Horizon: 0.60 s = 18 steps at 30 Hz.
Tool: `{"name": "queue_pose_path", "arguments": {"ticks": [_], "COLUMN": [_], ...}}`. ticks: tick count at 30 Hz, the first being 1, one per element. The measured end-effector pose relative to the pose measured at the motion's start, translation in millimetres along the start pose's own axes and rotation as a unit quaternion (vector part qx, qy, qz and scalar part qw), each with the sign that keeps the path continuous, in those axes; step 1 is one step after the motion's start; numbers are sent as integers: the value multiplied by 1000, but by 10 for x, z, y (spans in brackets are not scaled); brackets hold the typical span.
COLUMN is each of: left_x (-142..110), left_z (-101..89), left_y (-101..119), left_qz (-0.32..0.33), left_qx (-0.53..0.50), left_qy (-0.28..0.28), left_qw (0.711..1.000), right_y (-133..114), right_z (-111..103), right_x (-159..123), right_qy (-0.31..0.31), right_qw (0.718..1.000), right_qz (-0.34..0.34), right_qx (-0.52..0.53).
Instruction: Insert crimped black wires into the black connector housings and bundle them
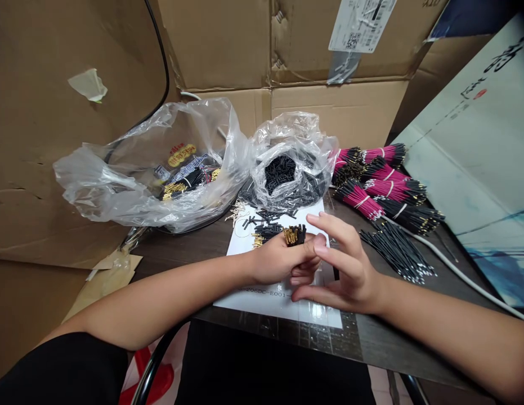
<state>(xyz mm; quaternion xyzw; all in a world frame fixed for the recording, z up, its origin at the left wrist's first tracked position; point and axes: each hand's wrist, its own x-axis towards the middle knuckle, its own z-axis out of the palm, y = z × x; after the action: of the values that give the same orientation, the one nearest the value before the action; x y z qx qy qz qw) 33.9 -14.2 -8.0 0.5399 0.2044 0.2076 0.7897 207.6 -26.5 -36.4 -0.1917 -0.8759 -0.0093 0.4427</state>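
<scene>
My left hand [282,259] is closed around a bundle of wires [294,235], whose gold-coloured terminal ends and black sleeves stick up above the fist. The rest of the bundle is hidden by my fingers. My right hand [346,270] is beside it with fingers apart, the fingertips close to my left thumb; I see nothing held in it. Below both hands a printed white sheet [278,312] lies on the dark table. Loose black sleeves [270,215] and more gold terminal ends [258,241] are on the sheet just beyond my left hand.
An open plastic bag [281,174] full of small black sleeves stands behind the sheet. Left of it, a larger clear bag [130,185] contains black wires with gold ends. Tied pink and black wire bundles [388,185], loose black wires [399,253] and a white cable [451,267] lie right.
</scene>
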Motion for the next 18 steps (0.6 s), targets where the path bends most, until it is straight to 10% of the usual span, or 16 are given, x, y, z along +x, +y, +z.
{"name": "queue_pose_path", "arguments": {"ticks": [18], "left_x": [-35], "left_z": [-2], "left_y": [53], "left_qz": [10], "left_qx": [36], "left_qy": [-85], "left_qw": [996], "right_y": [-70], "right_z": [-97], "right_x": [-26], "right_qy": [3], "right_qw": [998], "right_qz": [56], "right_qx": [-23]}}
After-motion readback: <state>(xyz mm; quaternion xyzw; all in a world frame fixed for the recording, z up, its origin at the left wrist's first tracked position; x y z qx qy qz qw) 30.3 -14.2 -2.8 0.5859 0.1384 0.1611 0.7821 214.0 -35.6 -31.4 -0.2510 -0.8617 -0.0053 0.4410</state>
